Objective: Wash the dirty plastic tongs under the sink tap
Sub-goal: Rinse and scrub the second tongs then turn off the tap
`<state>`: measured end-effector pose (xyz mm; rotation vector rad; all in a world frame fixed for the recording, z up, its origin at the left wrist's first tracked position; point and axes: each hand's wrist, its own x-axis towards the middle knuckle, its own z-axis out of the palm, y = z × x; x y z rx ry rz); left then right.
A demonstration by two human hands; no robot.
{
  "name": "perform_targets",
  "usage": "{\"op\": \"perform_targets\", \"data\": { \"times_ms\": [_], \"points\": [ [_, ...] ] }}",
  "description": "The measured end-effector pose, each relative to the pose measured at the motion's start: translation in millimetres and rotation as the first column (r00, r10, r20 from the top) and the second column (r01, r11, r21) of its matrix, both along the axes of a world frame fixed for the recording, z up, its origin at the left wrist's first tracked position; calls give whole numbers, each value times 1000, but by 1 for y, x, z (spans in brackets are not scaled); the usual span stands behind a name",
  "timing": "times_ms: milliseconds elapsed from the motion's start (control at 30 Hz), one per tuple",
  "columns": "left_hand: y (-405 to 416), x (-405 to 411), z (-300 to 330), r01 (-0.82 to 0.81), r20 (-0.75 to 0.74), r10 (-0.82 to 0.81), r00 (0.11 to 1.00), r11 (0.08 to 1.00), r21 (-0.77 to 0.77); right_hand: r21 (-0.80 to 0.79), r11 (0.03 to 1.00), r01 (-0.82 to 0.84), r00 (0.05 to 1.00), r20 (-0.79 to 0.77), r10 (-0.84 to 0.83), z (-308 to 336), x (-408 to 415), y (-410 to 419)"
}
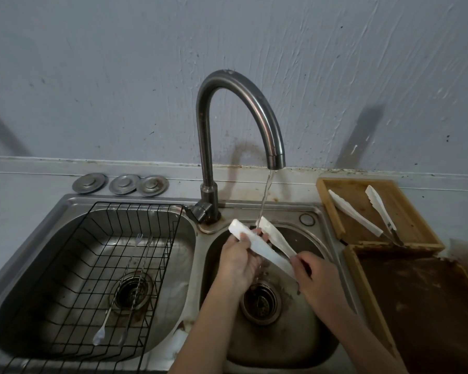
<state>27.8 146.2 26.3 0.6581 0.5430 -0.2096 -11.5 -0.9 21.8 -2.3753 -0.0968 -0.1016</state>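
Observation:
White plastic tongs (268, 251) are held over the right sink basin (303, 336), their two arms spread towards the tap. Water runs from the curved steel tap (274, 155) and falls onto the far arm near its tip. My left hand (239, 261) wraps its fingers round the near arm. My right hand (315, 276) grips the tongs at their hinge end, lower right.
A second pair of white tongs (368, 211) lies in a wooden tray (333, 203) right of the sink; a stained wooden tray (362, 292) sits nearer. The left basin (38, 279) holds a black wire rack (73, 306) with long spoons and a fork. Three metal plugs (122, 183) rest behind it.

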Motion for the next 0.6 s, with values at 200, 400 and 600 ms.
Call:
{"op": "perform_targets", "data": {
  "times_ms": [200,400,600],
  "points": [
    [14,8,1,-114,39,122,992,979,-169,4,998,66,993,-97,-65,1,9,-5],
    [11,6,-2,-60,115,78,990,986,-155,314,944,99,894,-444,54,12,9,0],
    [27,-1,-18,91,148,-159,976,918,386,94,989,-117,954,-265,138,9,8,-14]
  ]
}}
